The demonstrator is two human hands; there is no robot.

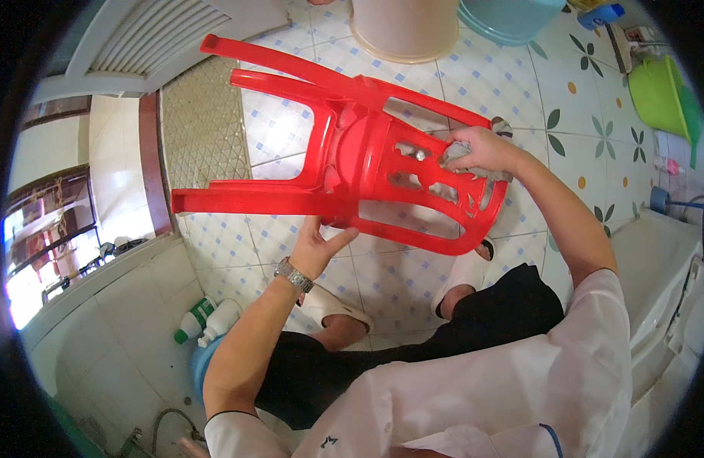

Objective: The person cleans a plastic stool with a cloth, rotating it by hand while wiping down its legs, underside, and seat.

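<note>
A red plastic chair (340, 156) is tipped on its side in front of me, legs pointing left and its cut-out backrest to the right. At the chair's near edge, my left hand (319, 246) grips the frame by the seat; its fingertips are hidden behind the plastic. A metal watch circles that wrist. My right hand (480, 149) presses a crumpled grey cloth (457, 153) against the openwork of the backrest. Part of the cloth also shows through the backrest's openings and at its top end.
Beyond the chair stand a pale bucket (405, 27) and a light-blue tub (508, 19). A lime-green bucket (661, 95) is at the far right. Two bottles, one green (195, 319) and one white (221, 320), lie near my left elbow. A louvred door (165, 38) is at upper left.
</note>
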